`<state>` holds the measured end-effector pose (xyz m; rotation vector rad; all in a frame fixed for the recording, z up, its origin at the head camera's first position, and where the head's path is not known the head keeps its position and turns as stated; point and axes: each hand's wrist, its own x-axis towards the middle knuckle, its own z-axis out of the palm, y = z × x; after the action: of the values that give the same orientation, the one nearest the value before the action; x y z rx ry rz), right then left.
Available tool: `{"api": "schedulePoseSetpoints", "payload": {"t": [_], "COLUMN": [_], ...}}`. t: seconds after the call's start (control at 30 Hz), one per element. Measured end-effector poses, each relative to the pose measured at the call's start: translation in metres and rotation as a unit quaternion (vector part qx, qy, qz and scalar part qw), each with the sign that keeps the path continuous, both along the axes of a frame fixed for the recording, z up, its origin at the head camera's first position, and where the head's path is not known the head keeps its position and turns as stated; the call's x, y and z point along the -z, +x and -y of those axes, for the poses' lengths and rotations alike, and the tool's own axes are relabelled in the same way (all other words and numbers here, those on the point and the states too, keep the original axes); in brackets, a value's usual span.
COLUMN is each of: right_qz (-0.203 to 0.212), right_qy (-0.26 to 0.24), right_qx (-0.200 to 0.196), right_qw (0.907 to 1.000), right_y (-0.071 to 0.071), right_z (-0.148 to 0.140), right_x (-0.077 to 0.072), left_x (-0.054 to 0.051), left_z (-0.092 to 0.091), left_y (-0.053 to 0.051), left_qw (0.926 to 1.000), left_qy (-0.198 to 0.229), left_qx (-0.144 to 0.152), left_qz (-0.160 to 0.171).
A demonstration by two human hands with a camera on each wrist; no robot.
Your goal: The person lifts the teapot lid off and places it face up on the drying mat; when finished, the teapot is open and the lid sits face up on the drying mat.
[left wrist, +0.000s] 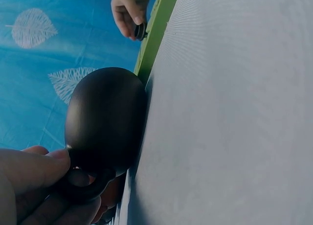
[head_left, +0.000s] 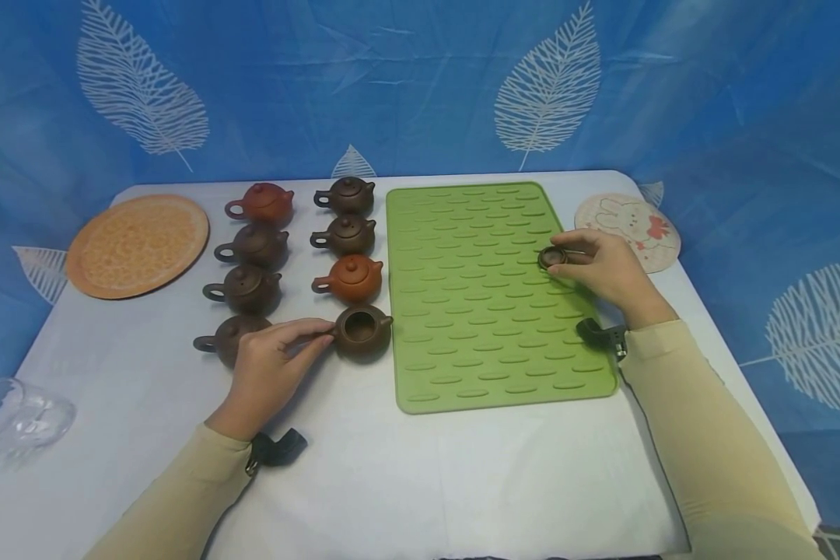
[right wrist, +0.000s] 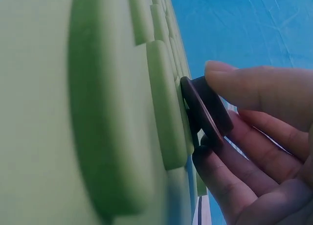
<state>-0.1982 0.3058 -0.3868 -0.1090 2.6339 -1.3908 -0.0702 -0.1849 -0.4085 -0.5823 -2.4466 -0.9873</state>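
Note:
My left hand pinches the looped handle of a dark brown teapot, whose top opening is uncovered. That teapot stands on the white cloth at the left edge of a green ridged mat; its rounded dark side fills much of the left wrist view. Over at the mat's upper right, my right hand holds a small dark round lid by its edge between thumb and fingers. The lid lies hollow side up, close against the mat in the right wrist view; whether it touches is hard to tell.
Behind the left hand's teapot stand lidded ones in a column, including an orange-brown teapot. Farther left is another column, headed by a red-brown teapot. A round orange mat, a rabbit-printed round mat and a clear glass lie toward the sides.

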Motion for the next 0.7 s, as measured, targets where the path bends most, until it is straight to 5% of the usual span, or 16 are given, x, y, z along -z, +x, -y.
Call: {"api": "schedulePoseSetpoints", "payload": {"t": [0.37,0.7], "right_qz": [-0.009,-0.009], "right_qy": [0.015,0.003], "right_qx": [0.007,0.015], "right_qw": [0.9998,0.9998], "right_y": [0.003,0.004], "right_z": [0.001,0.002], "right_x": [-0.004,-0.013], "left_x": [0.0,-0.004], "left_z": [0.002,0.004], "left_y": [-0.001,-0.003], "left_qw": [0.9999,0.9982], "left_qy": [0.0,0.019], "left_qx": [0.012,0.056], "left_qz": [-0.001,-0.01]}}
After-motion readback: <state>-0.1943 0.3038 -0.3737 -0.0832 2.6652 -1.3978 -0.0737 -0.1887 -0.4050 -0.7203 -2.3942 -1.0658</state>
